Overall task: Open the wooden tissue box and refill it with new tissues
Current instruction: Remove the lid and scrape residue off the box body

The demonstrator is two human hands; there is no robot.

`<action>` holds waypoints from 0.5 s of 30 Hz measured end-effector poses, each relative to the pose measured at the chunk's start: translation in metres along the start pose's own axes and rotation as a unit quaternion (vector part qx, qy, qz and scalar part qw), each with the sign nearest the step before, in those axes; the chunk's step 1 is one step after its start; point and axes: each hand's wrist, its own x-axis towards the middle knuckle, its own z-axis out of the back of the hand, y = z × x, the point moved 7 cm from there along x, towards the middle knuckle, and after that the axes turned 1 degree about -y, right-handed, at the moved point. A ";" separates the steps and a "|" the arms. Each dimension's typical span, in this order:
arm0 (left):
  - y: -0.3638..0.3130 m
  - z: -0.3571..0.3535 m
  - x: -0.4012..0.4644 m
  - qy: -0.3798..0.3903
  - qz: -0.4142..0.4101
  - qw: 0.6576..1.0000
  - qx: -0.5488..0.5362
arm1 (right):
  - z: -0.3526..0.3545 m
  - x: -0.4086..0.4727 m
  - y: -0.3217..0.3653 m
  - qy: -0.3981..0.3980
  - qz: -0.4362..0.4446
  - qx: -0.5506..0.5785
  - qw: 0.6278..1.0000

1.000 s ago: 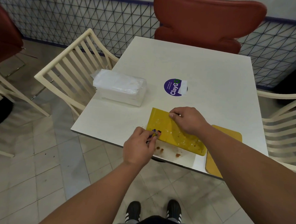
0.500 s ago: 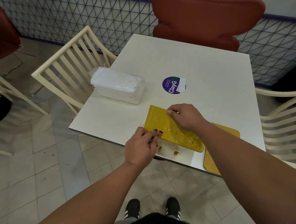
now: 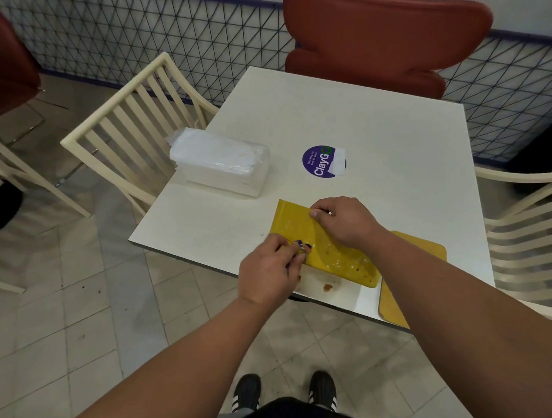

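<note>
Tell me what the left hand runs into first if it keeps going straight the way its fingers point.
The left hand points up and to the right and already pinches a small dark object at the yellow box edge. The box is met at once; beyond it probably the right hand, though depth is unclear.

The near edge of the tabletop (image 3: 384,125) is taken up by the yellow box (image 3: 326,253), both hands and the yellow lid (image 3: 423,248) at the right. The left side is blocked by the wrapped tissue pack (image 3: 219,164), with bare surface left between it and the box. Open room is found across the far half beyond the purple sticker (image 3: 322,161)
</note>
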 end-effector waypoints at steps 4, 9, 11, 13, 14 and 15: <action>0.021 0.013 0.012 -0.030 0.052 0.998 0.012 | -0.001 -0.001 0.000 0.003 0.001 0.001 1.000; 0.011 0.009 0.016 -0.026 0.032 0.999 0.012 | -0.002 -0.002 0.000 0.002 -0.004 0.005 1.000; 0.004 0.008 0.019 -0.022 -0.002 1.000 0.019 | -0.002 -0.003 0.000 0.003 -0.004 0.006 1.000; 0.014 0.015 0.027 -0.040 0.036 0.998 0.014 | -0.003 -0.003 0.000 0.006 -0.005 0.005 1.000; 0.021 0.018 0.030 -0.048 0.065 0.997 0.010 | -0.002 -0.003 0.000 0.007 -0.006 0.004 1.000; 0.024 0.019 0.032 -0.049 0.082 0.995 0.009 | -0.001 -0.003 0.001 0.007 -0.006 0.002 1.000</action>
